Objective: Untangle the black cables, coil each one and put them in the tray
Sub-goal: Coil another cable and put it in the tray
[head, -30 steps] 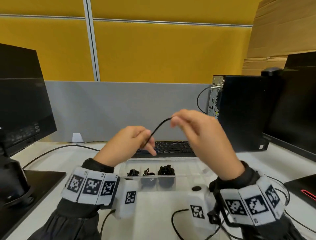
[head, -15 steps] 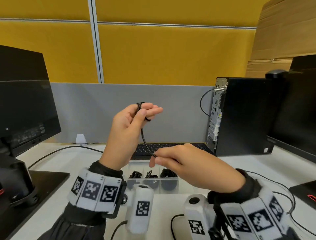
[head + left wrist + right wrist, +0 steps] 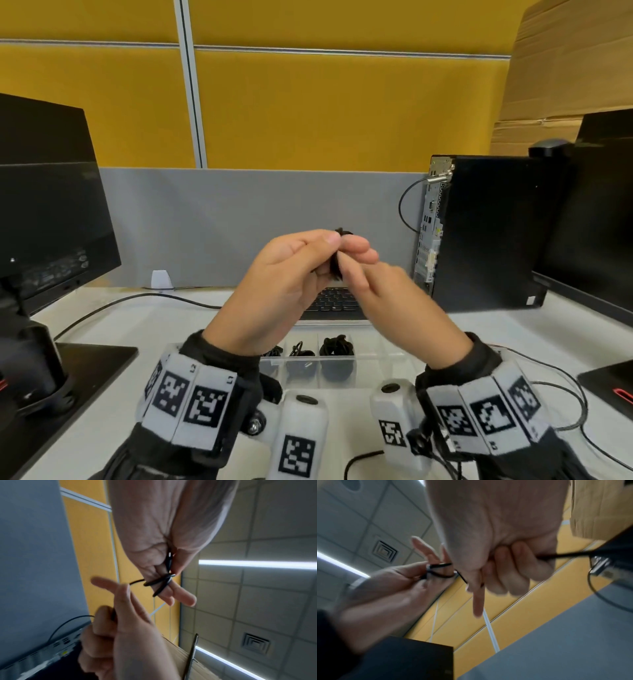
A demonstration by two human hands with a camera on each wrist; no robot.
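Both hands are raised above the desk, close together, with a thin black cable [image 3: 336,266] between them. My left hand [image 3: 337,244] pinches it between thumb and fingers, and in the left wrist view loops of the cable [image 3: 159,583] wrap around two left fingers. My right hand [image 3: 356,278] grips the free length just below, its index finger straight; the cable [image 3: 556,556] trails out past its curled fingers. Below the hands lies the clear compartment tray [image 3: 376,360], holding three coiled black cables [image 3: 337,345].
A keyboard [image 3: 334,304] sits behind the tray. A black PC tower [image 3: 486,233] and a monitor [image 3: 592,219] stand at the right, another monitor [image 3: 44,205] and its base [image 3: 68,377] at the left. Loose black cables [image 3: 565,404] lie on the white desk at the right.
My right hand has risen from low over the tray to meet the left hand, bringing the cable with it. The left hand has shifted right toward the centre, with more cable looped on its fingers.
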